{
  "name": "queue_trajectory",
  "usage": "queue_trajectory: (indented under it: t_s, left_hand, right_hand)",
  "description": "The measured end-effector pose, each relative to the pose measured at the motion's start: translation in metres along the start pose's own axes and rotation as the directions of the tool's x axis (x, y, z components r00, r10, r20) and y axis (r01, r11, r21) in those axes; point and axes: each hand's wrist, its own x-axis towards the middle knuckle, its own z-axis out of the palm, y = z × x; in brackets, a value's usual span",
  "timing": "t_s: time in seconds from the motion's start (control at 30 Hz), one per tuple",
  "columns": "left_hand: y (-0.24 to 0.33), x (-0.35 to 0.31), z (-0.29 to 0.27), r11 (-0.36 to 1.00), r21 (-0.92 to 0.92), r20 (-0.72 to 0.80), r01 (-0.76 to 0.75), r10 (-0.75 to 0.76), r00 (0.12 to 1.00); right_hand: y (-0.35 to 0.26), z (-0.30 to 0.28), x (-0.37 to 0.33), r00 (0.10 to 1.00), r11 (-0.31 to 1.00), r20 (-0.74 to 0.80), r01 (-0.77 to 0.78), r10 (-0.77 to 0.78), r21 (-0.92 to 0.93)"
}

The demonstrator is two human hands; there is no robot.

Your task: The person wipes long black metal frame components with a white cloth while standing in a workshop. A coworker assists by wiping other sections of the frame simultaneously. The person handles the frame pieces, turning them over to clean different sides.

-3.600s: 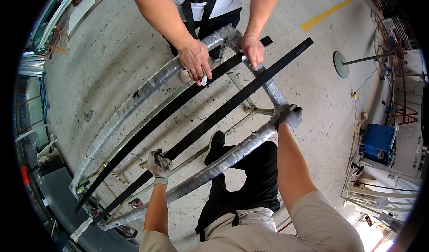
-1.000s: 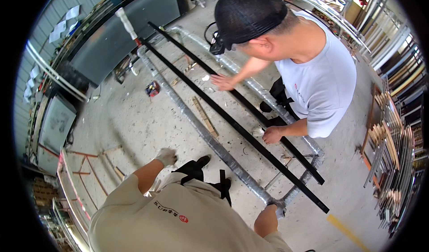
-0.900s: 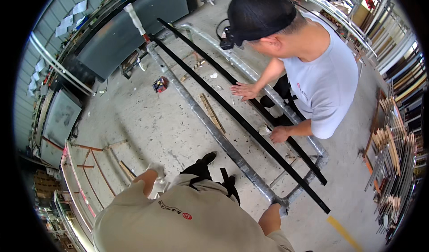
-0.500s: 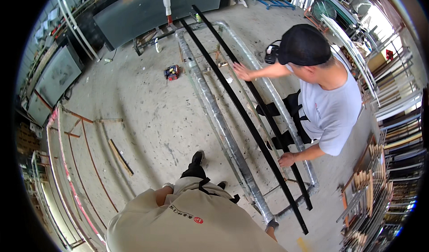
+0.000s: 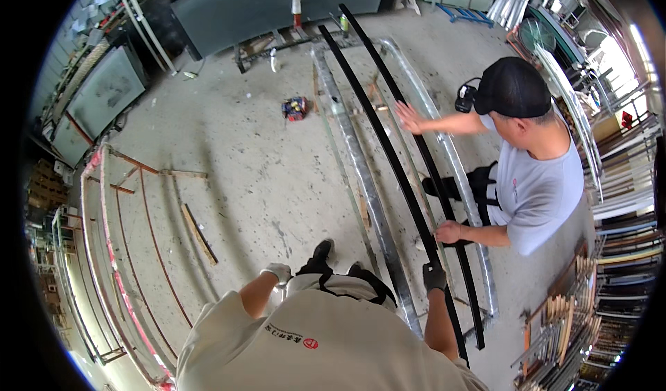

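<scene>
Two long black bars lie lengthwise across a metal frame wrapped in clear film (image 5: 365, 172). My right hand (image 5: 434, 278), in a dark glove, is closed round the near part of the left black bar (image 5: 378, 129). My left hand (image 5: 279, 273), in a pale glove, hangs beside my hip, away from the bars; its fingers are too small to make out. Across the frame, a co-worker in a cap reaches over the right black bar (image 5: 396, 89). One of the co-worker's hands (image 5: 411, 118) is spread at that bar; the other (image 5: 449, 231) is between the bars.
A red-and-black power tool (image 5: 295, 108) sits on the floor left of the frame. A pink-taped metal rack (image 5: 111, 245) and a wooden strip (image 5: 199, 234) are further left. A dark panel (image 5: 270, 16) leans at the back. Racks of metal profiles (image 5: 628, 231) line the right side.
My right hand has come up from the frame's near corner onto the left black bar. My left hand has moved out from my waist. The view has shifted left.
</scene>
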Motion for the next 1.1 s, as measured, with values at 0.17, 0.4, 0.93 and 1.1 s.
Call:
queue_trajectory:
  t_s: [0.17, 0.4, 0.93, 1.1]
  left_hand:
    - [0.039, -0.047, -0.026, 0.922, -0.266, 0.188, 0.281, -0.236, 0.953]
    - [0.028, -0.032, 0.084, 0.957, -0.171, 0.03, 0.236, -0.235, 0.972]
    - [0.049, -0.032, 0.11, 0.979, -0.043, -0.066, 0.199, -0.201, 0.977]
    - [0.043, -0.029, 0.122, 0.975, -0.029, -0.056, 0.221, -0.222, 0.973]
  right_hand:
    - [0.036, -0.025, 0.037, 0.997, 0.997, 0.008, -0.076, 0.076, 0.025]
    - [0.131, -0.009, 0.048, 0.914, 0.998, 0.402, -0.063, 0.058, -0.001]
    - [0.121, -0.011, 0.064, 0.852, 0.955, 0.522, 0.114, 0.049, -0.275]
    - [0.073, -0.006, 0.045, 0.858, 0.972, 0.513, 0.14, -0.024, -0.19]
